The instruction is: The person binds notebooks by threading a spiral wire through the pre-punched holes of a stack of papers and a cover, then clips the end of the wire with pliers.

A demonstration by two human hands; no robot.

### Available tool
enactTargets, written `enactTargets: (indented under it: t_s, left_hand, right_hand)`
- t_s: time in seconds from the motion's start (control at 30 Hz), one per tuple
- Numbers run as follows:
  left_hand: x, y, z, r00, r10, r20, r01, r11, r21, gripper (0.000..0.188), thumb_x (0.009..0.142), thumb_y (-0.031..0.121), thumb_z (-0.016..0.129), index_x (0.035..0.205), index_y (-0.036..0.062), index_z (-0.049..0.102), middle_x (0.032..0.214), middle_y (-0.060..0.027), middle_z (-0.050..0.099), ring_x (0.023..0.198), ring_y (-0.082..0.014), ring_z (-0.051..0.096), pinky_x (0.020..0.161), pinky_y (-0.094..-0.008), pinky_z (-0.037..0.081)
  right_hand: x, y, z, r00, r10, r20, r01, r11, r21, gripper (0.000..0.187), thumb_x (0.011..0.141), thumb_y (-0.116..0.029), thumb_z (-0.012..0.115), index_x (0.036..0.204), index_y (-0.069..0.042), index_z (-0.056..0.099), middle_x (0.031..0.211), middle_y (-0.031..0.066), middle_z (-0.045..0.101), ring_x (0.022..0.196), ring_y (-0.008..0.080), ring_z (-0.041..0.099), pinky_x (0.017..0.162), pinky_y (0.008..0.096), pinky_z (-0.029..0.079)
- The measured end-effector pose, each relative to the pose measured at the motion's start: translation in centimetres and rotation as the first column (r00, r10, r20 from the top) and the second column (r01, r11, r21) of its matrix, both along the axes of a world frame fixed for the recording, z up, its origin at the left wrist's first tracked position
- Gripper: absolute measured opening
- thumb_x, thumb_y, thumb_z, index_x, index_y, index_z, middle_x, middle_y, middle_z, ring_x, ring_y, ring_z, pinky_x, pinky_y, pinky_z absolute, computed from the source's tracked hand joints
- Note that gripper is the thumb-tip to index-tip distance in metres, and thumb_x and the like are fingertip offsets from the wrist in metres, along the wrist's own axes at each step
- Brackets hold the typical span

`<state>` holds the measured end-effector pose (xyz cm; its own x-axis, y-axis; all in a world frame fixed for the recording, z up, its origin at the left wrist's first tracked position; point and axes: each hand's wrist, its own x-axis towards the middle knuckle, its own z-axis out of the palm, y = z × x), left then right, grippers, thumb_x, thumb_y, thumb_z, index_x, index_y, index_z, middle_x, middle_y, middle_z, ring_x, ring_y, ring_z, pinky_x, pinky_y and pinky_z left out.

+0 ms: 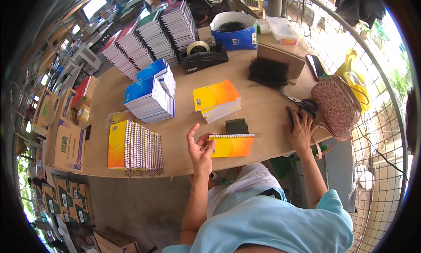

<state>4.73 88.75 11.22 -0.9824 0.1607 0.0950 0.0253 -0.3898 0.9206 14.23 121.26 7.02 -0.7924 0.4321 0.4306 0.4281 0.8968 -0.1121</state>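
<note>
In my left hand (201, 148) is a small yellow-orange spiral notebook (232, 146), gripped at its left end between thumb and fingers. Its wire binding runs along the far edge, and a loose coil end sticks out to the right. My right hand (301, 129) is at the table's right side, fingers curled over dark-handled pliers (290, 114), partly hidden beneath them. Just beyond lie black-handled scissors (307, 105). A small dark block (237, 126) sits behind the notebook. Farther back is a stack of unbound yellow-orange notebooks (217, 99).
Bound yellow notebooks (142, 145) stand in a row at the left, near blue notebook stacks (151, 97). A tape dispenser (204, 58), a blue tub (234, 36) and black wire coils (268, 72) are farther back. A patterned bag (337, 105) sits at right.
</note>
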Motion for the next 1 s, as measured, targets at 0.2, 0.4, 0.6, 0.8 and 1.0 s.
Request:
enactTargets:
  t_s: [0.2,0.4,0.6,0.8,1.0]
  left_hand:
    - [0.2,-0.7,1.5,0.996,-0.082,0.020,0.082,0.997,0.006,0.080,0.093,-0.009,0.063,0.158,0.0159,0.023,0.111,-0.0146,0.071,0.100,-0.0114,0.065,0.088,-0.0240,0.051]
    - [0.4,-1.4,1.7,0.994,-0.105,0.022,0.105,0.994,-0.030,0.089,0.092,-0.009,0.062,0.162,0.0165,0.012,0.119,-0.0196,0.069,0.104,-0.0122,0.065,0.090,-0.0246,0.052]
    - [0.7,-0.7,1.9,0.998,-0.054,0.029,0.054,0.998,0.013,0.091,0.091,-0.009,0.064,0.162,0.0169,0.012,0.116,-0.0179,0.068,0.105,-0.0153,0.066,0.092,-0.0290,0.055]
    - [0.8,-1.2,2.0,0.995,-0.046,0.091,0.044,0.999,0.020,0.093,0.090,-0.009,0.067,0.162,0.0175,0.013,0.111,-0.0147,0.068,0.099,-0.0148,0.066,0.090,-0.0286,0.055]
    - [0.5,-1.5,1.8,0.995,-0.050,0.088,0.053,0.998,-0.034,0.094,0.089,-0.009,0.068,0.161,0.0168,0.014,0.107,-0.0140,0.069,0.096,-0.0138,0.066,0.087,-0.0275,0.055]
  right_hand:
    - [0.5,0.5,-0.3,1.000,0.003,-0.016,-0.004,0.999,-0.039,0.060,0.089,-0.034,0.069,0.136,-0.001,0.050,0.128,0.0179,0.051,0.123,0.0403,0.046,0.103,0.0568,0.035]
    - [-2.5,-4.2,9.2,0.790,0.515,-0.332,-0.613,0.662,-0.432,0.046,0.082,-0.010,0.077,0.123,-0.001,0.058,0.117,0.0183,0.059,0.097,0.0379,0.064,0.080,0.0455,0.054]
    - [-7.0,-9.2,16.2,0.406,0.902,-0.149,-0.903,0.421,0.089,0.049,0.075,-0.025,0.080,0.120,-0.011,0.066,0.109,0.0061,0.065,0.108,0.0241,0.060,0.106,0.0489,0.043]
    - [-10.3,-11.3,17.1,0.182,0.982,0.047,-0.857,0.135,0.498,0.019,0.077,-0.021,0.066,0.095,-0.015,0.071,0.106,-0.0027,0.064,0.111,0.0166,0.058,0.112,0.0515,0.038]
    - [-10.7,-11.4,16.3,0.165,0.977,0.137,-0.863,0.076,0.499,0.026,0.074,-0.023,0.069,0.098,-0.015,0.071,0.097,-0.0037,0.065,0.102,0.0168,0.062,0.098,0.0459,0.046]
